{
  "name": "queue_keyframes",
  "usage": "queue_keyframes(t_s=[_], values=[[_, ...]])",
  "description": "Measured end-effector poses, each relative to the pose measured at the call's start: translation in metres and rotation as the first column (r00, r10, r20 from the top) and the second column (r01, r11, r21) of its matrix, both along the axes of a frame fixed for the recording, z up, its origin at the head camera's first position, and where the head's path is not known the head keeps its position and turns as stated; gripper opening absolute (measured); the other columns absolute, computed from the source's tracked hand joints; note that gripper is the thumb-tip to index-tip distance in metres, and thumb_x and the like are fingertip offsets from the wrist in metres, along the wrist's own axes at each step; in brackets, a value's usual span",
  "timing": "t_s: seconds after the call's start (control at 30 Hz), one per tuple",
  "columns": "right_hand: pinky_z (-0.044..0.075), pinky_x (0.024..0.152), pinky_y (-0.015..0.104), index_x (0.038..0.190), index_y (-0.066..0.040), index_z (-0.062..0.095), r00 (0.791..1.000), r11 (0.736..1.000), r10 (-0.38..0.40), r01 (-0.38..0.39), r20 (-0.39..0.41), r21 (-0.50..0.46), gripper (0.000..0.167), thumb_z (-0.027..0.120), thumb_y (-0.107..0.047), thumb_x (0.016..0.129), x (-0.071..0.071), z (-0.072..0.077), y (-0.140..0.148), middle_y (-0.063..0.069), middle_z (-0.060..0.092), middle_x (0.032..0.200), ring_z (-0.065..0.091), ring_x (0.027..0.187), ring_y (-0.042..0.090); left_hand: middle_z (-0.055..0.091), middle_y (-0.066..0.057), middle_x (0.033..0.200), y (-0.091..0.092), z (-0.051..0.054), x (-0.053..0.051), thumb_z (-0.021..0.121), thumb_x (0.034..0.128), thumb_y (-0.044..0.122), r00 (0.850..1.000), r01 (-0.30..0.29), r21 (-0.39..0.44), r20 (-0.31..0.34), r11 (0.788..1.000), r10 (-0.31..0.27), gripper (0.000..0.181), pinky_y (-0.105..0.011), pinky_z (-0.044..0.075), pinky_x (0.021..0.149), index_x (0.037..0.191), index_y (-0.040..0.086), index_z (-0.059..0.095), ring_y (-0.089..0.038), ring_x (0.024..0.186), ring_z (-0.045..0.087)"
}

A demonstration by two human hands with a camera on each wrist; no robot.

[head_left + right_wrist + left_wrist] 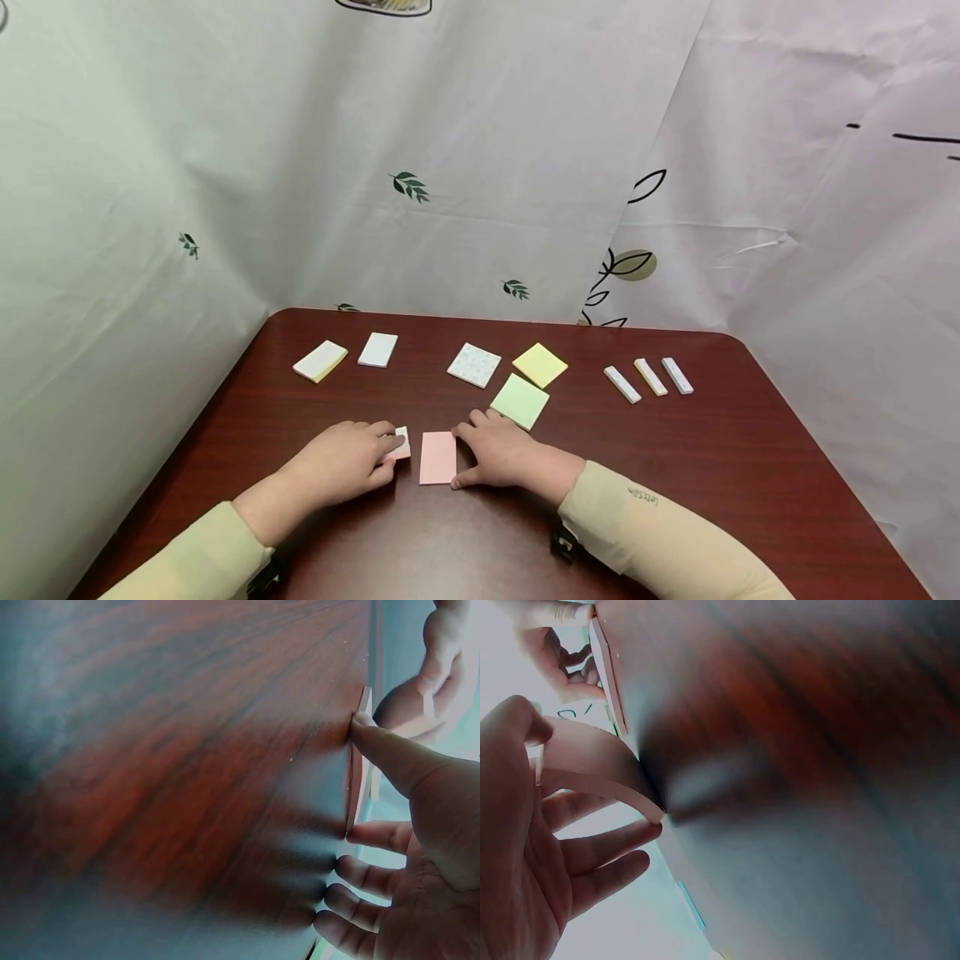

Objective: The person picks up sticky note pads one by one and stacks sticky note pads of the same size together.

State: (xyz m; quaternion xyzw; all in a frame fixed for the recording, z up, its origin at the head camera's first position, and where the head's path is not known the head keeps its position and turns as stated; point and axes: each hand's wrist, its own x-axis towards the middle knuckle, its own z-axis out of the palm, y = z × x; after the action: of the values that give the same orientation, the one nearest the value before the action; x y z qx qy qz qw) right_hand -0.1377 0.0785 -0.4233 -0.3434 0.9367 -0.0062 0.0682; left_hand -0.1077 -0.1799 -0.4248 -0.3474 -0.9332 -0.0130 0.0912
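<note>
Just left of the table's middle, my left hand [341,462] grips a small sticky note pad [403,450], pale on top. In the left wrist view the pad [592,754] bows between the thumb and fingers, one edge at the tabletop. A pink sticky note pad [438,457] lies flat to its right, a small gap apart. My right hand [498,450] holds the pink pad at its right side, thumb at the near corner and a finger at the far corner. Behind that hand, a green square pad [520,402] lies close to its fingers.
Behind the green pad lie a yellow square pad [540,365] and a patterned white one [474,365]. Two white pads, one yellow-edged [320,361] and one plain [378,350], are at back left. Three narrow strips [650,377] lie at right. Cloth walls [450,233] stand behind the table.
</note>
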Motion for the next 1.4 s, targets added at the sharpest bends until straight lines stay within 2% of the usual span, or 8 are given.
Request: queue_keyframes(t_s=[0.27, 0.53, 0.67, 0.9, 1.0, 1.1, 1.2, 1.4], values=[[0.047, 0.083, 0.032, 0.129, -0.019, 0.062, 1.000, 1.000, 0.003, -0.003, -0.001, 0.013, 0.071, 0.074, -0.065, 0.076, -0.001, 0.000, 0.000, 0.000, 0.054, 0.107, 0.051, 0.095, 0.019, 0.059, 0.002, 0.086, 0.000, -0.001, -0.004, 0.068, 0.0852, 0.017, 1.000, 0.001, 0.022, -0.027, 1.000, -0.001, 0.017, -0.033, 0.051, 0.058, 0.101, 0.010, 0.065, -0.016, 0.064, 0.059], [0.047, 0.084, 0.032, 0.128, -0.018, 0.062, 1.000, 1.000, 0.006, -0.006, 0.007, 0.000, 0.070, 0.075, -0.064, 0.076, -0.001, 0.000, -0.001, 0.000, 0.054, 0.106, 0.051, 0.095, 0.019, 0.061, 0.001, 0.095, 0.000, 0.004, -0.003, 0.069, 0.0872, 0.011, 0.997, -0.077, 0.028, 0.013, 0.997, 0.077, 0.021, -0.034, 0.052, 0.062, 0.107, 0.013, 0.062, -0.018, 0.075, 0.063], [0.047, 0.084, 0.032, 0.128, -0.019, 0.062, 1.000, 1.000, -0.001, 0.001, 0.011, -0.001, 0.070, 0.075, -0.064, 0.076, -0.001, 0.000, -0.001, 0.000, 0.054, 0.107, 0.051, 0.095, 0.019, 0.062, 0.003, 0.095, -0.001, 0.007, -0.005, 0.068, 0.0888, 0.010, 0.991, -0.128, 0.077, 0.055, 0.989, 0.123, 0.019, -0.036, 0.053, 0.065, 0.106, 0.015, 0.062, -0.019, 0.078, 0.064], [0.047, 0.083, 0.033, 0.128, -0.018, 0.062, 1.000, 1.000, 0.002, -0.002, 0.012, -0.002, 0.070, 0.075, -0.064, 0.077, -0.001, 0.001, -0.001, 0.000, 0.055, 0.106, 0.050, 0.095, 0.019, 0.065, 0.006, 0.093, -0.005, 0.015, -0.008, 0.067, 0.0928, 0.013, 0.984, -0.162, 0.197, 0.109, 0.967, 0.142, 0.016, -0.034, 0.052, 0.064, 0.108, 0.015, 0.062, -0.010, 0.069, 0.061], [0.047, 0.083, 0.033, 0.128, -0.018, 0.062, 1.000, 1.000, 0.002, -0.002, 0.010, -0.001, 0.070, 0.075, -0.064, 0.077, -0.001, 0.000, 0.000, 0.000, 0.054, 0.106, 0.050, 0.095, 0.019, 0.065, 0.007, 0.095, -0.005, 0.019, -0.009, 0.065, 0.0942, 0.015, 0.958, -0.231, 0.271, 0.231, 0.935, 0.170, 0.019, -0.034, 0.050, 0.067, 0.113, 0.016, 0.062, -0.008, 0.071, 0.057], [0.047, 0.083, 0.033, 0.128, -0.018, 0.062, 1.000, 1.000, 0.004, -0.004, 0.011, -0.004, 0.070, 0.075, -0.064, 0.076, 0.000, 0.001, 0.000, 0.000, 0.054, 0.106, 0.050, 0.094, 0.019, 0.063, 0.008, 0.097, -0.006, 0.022, -0.010, 0.063, 0.0961, 0.017, 0.910, -0.306, 0.334, 0.378, 0.892, 0.170, 0.023, -0.033, 0.047, 0.071, 0.119, 0.018, 0.061, -0.009, 0.077, 0.054], [0.047, 0.083, 0.033, 0.128, -0.018, 0.062, 1.000, 1.000, 0.008, -0.007, 0.010, -0.004, 0.070, 0.075, -0.064, 0.077, 0.000, 0.001, 0.000, 0.000, 0.054, 0.106, 0.050, 0.094, 0.019, 0.063, 0.006, 0.101, -0.007, 0.025, -0.012, 0.061, 0.0979, 0.017, 0.862, -0.349, 0.390, 0.491, 0.852, 0.128, 0.025, -0.035, 0.047, 0.077, 0.122, 0.019, 0.060, -0.011, 0.084, 0.056], [0.047, 0.083, 0.032, 0.128, -0.018, 0.062, 1.000, 1.000, 0.008, -0.008, 0.010, -0.005, 0.070, 0.074, -0.064, 0.077, 0.000, 0.001, 0.000, 0.000, 0.054, 0.106, 0.050, 0.094, 0.019, 0.064, 0.002, 0.105, -0.009, 0.024, -0.015, 0.062, 0.0980, 0.016, 0.794, -0.345, 0.443, 0.608, 0.828, 0.006, 0.027, -0.038, 0.047, 0.081, 0.125, 0.014, 0.062, -0.015, 0.092, 0.057]])
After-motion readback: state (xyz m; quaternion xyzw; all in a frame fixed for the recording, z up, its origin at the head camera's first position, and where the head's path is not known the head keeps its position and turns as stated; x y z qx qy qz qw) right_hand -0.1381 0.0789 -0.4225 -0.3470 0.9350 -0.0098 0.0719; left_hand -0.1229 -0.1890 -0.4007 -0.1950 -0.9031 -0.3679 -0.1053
